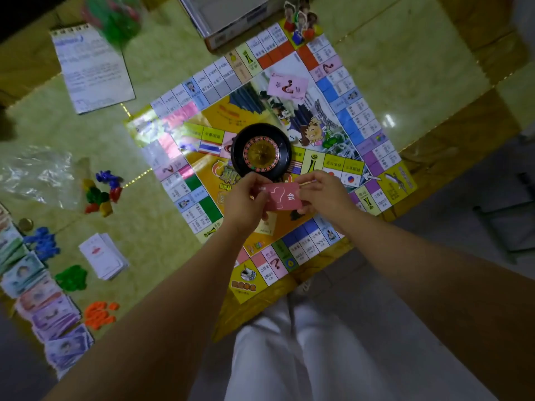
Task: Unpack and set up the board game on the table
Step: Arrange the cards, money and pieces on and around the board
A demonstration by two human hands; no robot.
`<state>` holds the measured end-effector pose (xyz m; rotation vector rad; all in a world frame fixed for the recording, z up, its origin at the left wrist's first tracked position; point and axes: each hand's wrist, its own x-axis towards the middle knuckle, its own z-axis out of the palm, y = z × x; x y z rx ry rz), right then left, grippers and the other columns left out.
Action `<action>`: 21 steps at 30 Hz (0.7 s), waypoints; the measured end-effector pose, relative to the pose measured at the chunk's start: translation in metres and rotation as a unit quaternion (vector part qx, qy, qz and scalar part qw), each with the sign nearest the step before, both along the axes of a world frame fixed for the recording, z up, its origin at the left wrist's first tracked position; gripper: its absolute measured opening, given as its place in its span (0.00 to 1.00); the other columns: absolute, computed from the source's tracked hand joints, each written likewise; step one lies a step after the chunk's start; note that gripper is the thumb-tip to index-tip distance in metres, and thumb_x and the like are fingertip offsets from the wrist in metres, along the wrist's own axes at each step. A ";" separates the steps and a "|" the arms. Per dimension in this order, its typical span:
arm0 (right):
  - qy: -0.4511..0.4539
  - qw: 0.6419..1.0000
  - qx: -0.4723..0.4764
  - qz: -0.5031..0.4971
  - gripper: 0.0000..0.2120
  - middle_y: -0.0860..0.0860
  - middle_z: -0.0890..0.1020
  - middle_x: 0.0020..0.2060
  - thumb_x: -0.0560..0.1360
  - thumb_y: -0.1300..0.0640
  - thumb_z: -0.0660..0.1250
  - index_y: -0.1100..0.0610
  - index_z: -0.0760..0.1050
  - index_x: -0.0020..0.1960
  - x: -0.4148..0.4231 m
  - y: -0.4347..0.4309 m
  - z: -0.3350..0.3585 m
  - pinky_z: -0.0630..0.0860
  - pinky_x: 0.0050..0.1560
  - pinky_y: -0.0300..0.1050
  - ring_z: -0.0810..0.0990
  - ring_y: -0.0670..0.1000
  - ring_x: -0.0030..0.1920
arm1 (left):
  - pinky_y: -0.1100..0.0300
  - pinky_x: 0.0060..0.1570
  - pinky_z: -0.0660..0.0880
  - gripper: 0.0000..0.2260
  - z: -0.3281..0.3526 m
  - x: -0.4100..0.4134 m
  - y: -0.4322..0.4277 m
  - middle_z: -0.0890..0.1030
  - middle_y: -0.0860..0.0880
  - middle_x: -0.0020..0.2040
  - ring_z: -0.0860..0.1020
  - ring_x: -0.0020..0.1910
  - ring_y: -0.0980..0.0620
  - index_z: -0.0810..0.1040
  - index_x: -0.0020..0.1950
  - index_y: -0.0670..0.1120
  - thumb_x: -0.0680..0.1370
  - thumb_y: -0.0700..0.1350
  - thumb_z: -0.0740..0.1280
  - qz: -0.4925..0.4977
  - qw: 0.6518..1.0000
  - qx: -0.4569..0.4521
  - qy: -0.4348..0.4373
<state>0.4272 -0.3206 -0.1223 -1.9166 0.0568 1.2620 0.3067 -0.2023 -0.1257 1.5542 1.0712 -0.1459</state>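
Far left, 8 o'clock of frame: paper money (34,299) in overlapping rows. Clear plastic bag (37,175) at 9 o'clock, flat on table (405,68). Just right of the money are three separate piles: blue pieces (43,244), green pieces (72,277), orange pieces (100,314), running toward 7 o'clock. Mixed-colour pieces (101,192) at the bag's 3 o'clock edge. White card deck (104,256) at 8 o'clock of the board (199,198), slightly fanned. Rules sheet (92,70) at 10 o'clock, flat.

Board unfolded mid-table, turned diamond-wise. Roulette wheel (261,151) sits on board centre. Left hand (246,204) at the wheel's 6 o'clock, fingers curled round the left end of the pink question-mark cards (285,196). Right hand (324,192) pinches their right end. Cards held over the board; gap to the wheel unclear.

Single pink card (287,85) lies on the board at the wheel's 1 o'clock. Pawn figures (301,21) cluster on the board's 12 o'clock corner. Open box (231,15) just beside them at 11 o'clock, cut off by frame top.
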 end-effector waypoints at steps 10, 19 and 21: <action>0.003 1.000 -0.015 -0.025 0.06 0.56 0.80 0.41 0.74 0.67 0.70 0.59 0.75 0.48 0.054 0.048 0.001 0.80 0.32 0.39 0.81 0.50 0.35 | 0.54 0.32 0.77 0.08 -0.002 0.056 0.047 0.81 0.44 0.46 0.80 0.36 0.45 0.74 0.55 0.47 0.77 0.44 0.67 0.054 0.997 0.052 -0.001; -0.039 0.996 -0.006 -0.082 0.09 0.58 0.81 0.39 0.73 0.68 0.70 0.57 0.73 0.42 0.155 0.086 -0.012 0.79 0.33 0.45 0.80 0.50 0.29 | 0.54 0.48 0.76 0.10 -0.005 0.133 0.088 0.79 0.50 0.50 0.79 0.50 0.47 0.78 0.58 0.46 0.78 0.41 0.63 0.032 0.993 0.086 0.067; -0.050 0.995 -0.014 -0.090 0.09 0.60 0.80 0.41 0.73 0.70 0.69 0.57 0.73 0.41 0.171 0.098 -0.021 0.78 0.30 0.44 0.79 0.51 0.29 | 0.60 0.45 0.70 0.12 -0.007 0.151 0.091 0.80 0.50 0.53 0.77 0.49 0.52 0.78 0.60 0.46 0.78 0.40 0.62 0.004 0.991 0.112 0.076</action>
